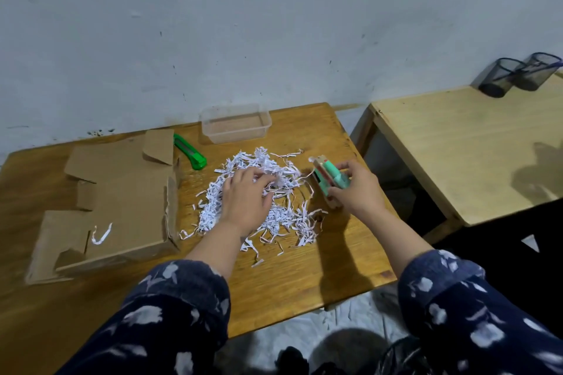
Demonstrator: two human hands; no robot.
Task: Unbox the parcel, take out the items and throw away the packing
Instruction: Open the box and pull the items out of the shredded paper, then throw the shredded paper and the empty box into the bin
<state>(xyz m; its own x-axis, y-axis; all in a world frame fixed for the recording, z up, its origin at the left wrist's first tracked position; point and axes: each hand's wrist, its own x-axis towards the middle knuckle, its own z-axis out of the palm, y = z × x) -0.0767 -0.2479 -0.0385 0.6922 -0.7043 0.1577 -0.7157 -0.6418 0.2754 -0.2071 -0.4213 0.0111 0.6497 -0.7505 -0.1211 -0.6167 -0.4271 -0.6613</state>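
An opened cardboard box [122, 204] lies on the left of the wooden table [289, 271], flaps spread, with one strip of white paper inside. A heap of white shredded paper [283, 213] covers the table's middle. My left hand [246, 201] rests palm down on the heap, fingers curled into the shreds. My right hand [356, 189] grips a small packaged item [327, 175], mint green and pink on a card backing, just right of the heap near the table's right edge.
A green utility knife [190, 152] lies behind the box. A clear plastic container [236, 125] stands at the back by the wall. A lighter wooden table [475, 146] on the right carries two mesh pen holders [518, 74]. Light sheeting covers the floor below.
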